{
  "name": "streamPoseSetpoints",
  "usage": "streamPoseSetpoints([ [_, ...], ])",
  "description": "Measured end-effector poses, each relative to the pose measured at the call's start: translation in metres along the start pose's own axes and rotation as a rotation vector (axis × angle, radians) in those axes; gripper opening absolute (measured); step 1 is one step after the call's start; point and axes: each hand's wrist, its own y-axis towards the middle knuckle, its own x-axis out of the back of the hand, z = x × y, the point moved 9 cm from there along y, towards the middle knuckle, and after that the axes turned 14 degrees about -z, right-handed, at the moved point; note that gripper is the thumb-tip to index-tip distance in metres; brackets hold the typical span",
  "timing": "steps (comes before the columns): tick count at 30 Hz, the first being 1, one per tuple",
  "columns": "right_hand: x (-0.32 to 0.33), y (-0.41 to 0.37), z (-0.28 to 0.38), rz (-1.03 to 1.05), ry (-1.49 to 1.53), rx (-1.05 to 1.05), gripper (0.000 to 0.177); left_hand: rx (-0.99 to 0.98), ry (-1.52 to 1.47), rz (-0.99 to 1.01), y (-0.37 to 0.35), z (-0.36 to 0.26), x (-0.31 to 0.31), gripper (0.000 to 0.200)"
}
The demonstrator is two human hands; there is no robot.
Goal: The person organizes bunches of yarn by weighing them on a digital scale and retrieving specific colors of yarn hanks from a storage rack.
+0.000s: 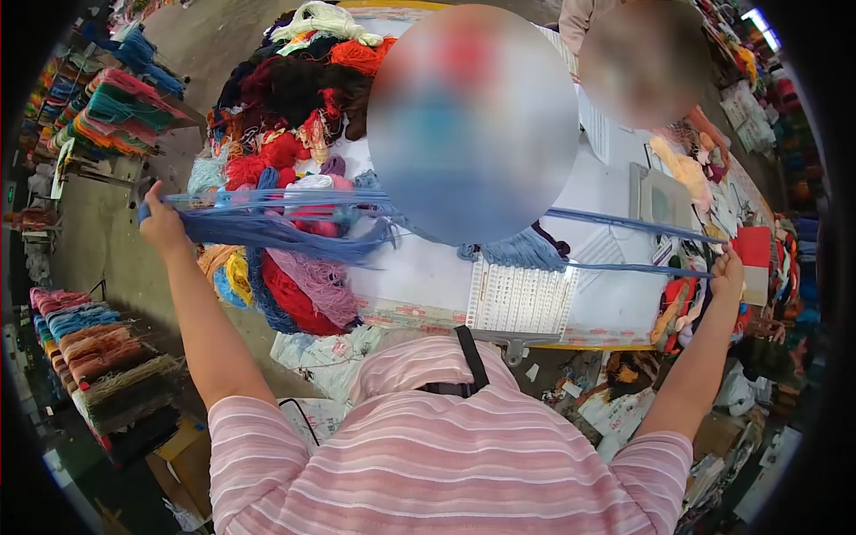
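Both my arms reach wide over a white table, with blue yarn stretched between the hands. My left hand (pixel 162 221) is closed on one end of the blue yarn (pixel 259 234), and loose strands of it hang near the table's left part. On the far right, my right hand (pixel 728 273) is closed on thin blue strands (pixel 637 269) that run back toward the middle. A round blur hides the yarn's middle stretch. Below the blur lies a bunch of grey-blue yarn (pixel 522 251), partly over a white printed sheet (pixel 517 299) on a clipboard.
Heaped yarn in red (pixel 267 159), black (pixel 308 85) and other colours covers the table's left side. A grey tray-like object (pixel 662 198) and more yarn lie at right. Racks of coloured yarn (pixel 111 357) stand at left. Another person's sleeve (pixel 578 20) shows at the far side.
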Motion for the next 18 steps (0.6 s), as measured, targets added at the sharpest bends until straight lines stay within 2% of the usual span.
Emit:
streamPoseSetpoints([
  [1,0.009,0.002,0.005,-0.029,-0.009,0.01,0.019,-0.4,0.407,-0.163,-0.004,-0.026,0.003,0.038],
  [4,0.039,0.022,0.018,-0.117,-0.024,0.053,0.022,-0.457,0.466,-0.164,-0.001,-0.016,-0.003,0.039],
  [6,0.049,0.006,0.048,-0.235,-0.397,0.392,0.021,-0.489,0.489,-0.157,0.012,0.001,-0.008,0.038],
  [8,0.062,0.02,0.07,-0.327,-1.035,0.847,0.02,-0.775,0.792,-0.27,0.025,0.009,-0.01,0.032],
  [9,0.071,0.035,0.076,-0.354,-1.586,1.146,0.022,-0.781,0.823,-0.253,0.056,0.04,0.001,0.025],
  [10,0.088,0.043,0.078,-0.399,-1.94,1.346,0.024,-0.783,0.855,-0.242,0.081,0.065,0.015,0.022],
  [11,0.115,0.048,0.085,-0.468,-2.086,1.453,0.026,-0.302,0.634,-0.221,0.104,0.091,0.044,0.023],
  [12,0.136,0.025,0.101,-0.58,-1.825,1.295,0.026,0.167,0.397,-0.188,0.109,0.118,0.066,0.024],
  [13,0.165,0.009,0.115,-0.688,-1.534,1.179,0.027,0.168,0.298,-0.173,0.105,0.108,0.078,0.025],
  [15,0.17,-0.025,0.127,-0.745,-1.492,1.123,0.027,0.173,0.208,-0.149,0.101,0.092,0.085,0.027],
  [16,0.163,-0.043,0.13,-0.7,-1.458,1.113,0.028,0.223,0.167,-0.185,0.101,0.091,0.089,0.028],
  [18,0.162,-0.032,0.145,-0.655,-1.584,1.111,0.029,0.303,0.046,-0.213,0.114,0.099,0.091,0.032],
])
